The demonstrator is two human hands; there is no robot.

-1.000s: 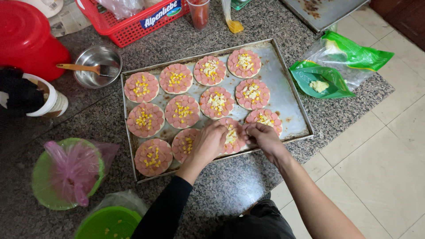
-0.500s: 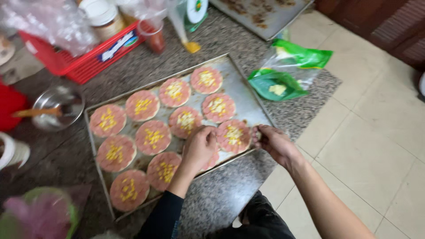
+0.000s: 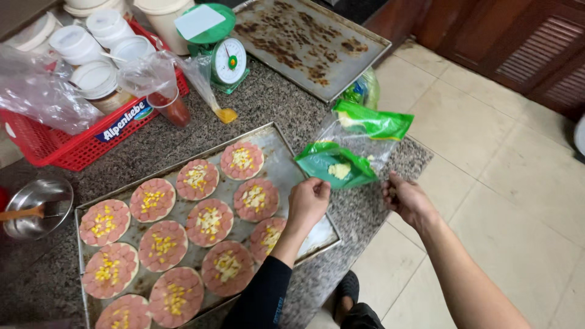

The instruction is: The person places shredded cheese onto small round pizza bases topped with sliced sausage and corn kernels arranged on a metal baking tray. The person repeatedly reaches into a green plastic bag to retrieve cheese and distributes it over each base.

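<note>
Gripping green plastic bag (image 3: 341, 164) with left hand (image 3: 309, 201) fingers clamped, right hand (image 3: 407, 198) loosely curled beside it

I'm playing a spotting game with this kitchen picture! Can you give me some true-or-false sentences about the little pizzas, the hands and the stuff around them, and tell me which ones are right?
1. The left hand is over the baking tray, next to the green bag. True.
2. The right hand holds a spoon. False: no spoon is in it; it is by the counter's edge near the green bag.
3. The small round pizzas carry pink meat pieces and yellow bits. True.
4. The kitchen scale is blue. False: it is green.
5. The basket of tubs is red. True.
6. The other tray at the back is full of pizzas. False: it holds only burnt stains.
</note>
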